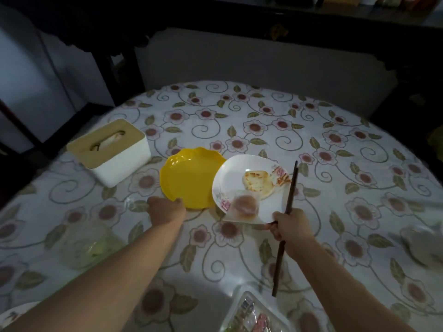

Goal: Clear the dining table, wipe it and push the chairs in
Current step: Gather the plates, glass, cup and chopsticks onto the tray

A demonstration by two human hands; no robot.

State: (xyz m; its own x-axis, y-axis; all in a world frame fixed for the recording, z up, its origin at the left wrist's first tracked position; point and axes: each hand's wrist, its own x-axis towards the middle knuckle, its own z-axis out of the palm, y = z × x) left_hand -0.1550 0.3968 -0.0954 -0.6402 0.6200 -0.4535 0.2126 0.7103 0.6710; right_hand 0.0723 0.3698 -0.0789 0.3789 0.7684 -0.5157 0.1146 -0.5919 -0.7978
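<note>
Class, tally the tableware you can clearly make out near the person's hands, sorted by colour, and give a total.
Yellow: 1, the yellow plate
White: 1, the white floral plate
Dark brown: 2, the chopsticks
Total: 4
Blurred items at the table's edges are left out.

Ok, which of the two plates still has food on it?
The white floral plate, held by the right hand along with chopsticks, carries two flatbreads. The yellow plate beside it is bare.

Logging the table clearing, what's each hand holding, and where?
Right hand grips the chopsticks mid-length and the white plate by its near edge. Left hand takes the yellow plate's near rim.
</note>
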